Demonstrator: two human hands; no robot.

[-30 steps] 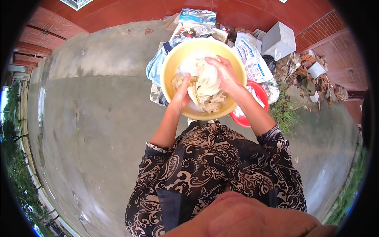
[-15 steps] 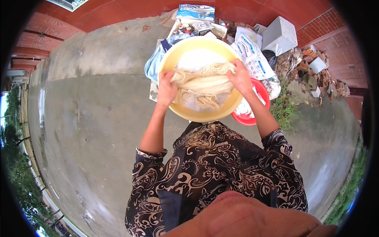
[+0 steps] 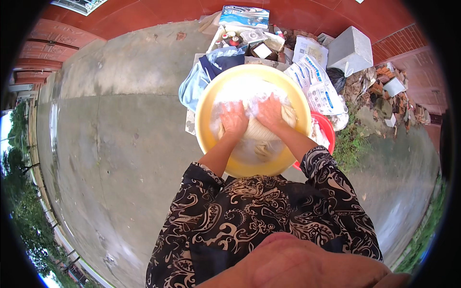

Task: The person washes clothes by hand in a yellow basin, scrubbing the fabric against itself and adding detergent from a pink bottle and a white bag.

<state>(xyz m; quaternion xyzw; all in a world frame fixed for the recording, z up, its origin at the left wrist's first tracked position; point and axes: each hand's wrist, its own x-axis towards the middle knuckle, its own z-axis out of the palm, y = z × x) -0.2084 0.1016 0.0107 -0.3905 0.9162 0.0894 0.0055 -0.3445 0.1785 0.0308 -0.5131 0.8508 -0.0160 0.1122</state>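
Note:
A wide yellow basin [image 3: 205,113] of sudsy water stands in front of my body. In it lies a bunched, wet, cream-coloured cloth [image 3: 261,132], a fringed end of it trailing toward me. My left hand [image 3: 234,120] presses down on the cloth's left part, fingers stretched forward into the foam. Close beside it, my right hand [image 3: 270,113] pushes on the right part, its fingers also extended. White foam [image 3: 245,89] covers the far side of the water and hides the fingertips in part.
At the basin's right is a red basin [image 3: 326,128] with white fabric in it. Light blue clothing [image 3: 194,84] hangs at the left. Behind are a tray of bottles [image 3: 234,41], a printed white bag [image 3: 314,86], a pale foam box [image 3: 353,48] and rubble [image 3: 391,91].
Half a second ago my hands held the cloth's two ends, spread wide above the water. Now they are close together, pressing it into the suds. The basin appears lower in view.

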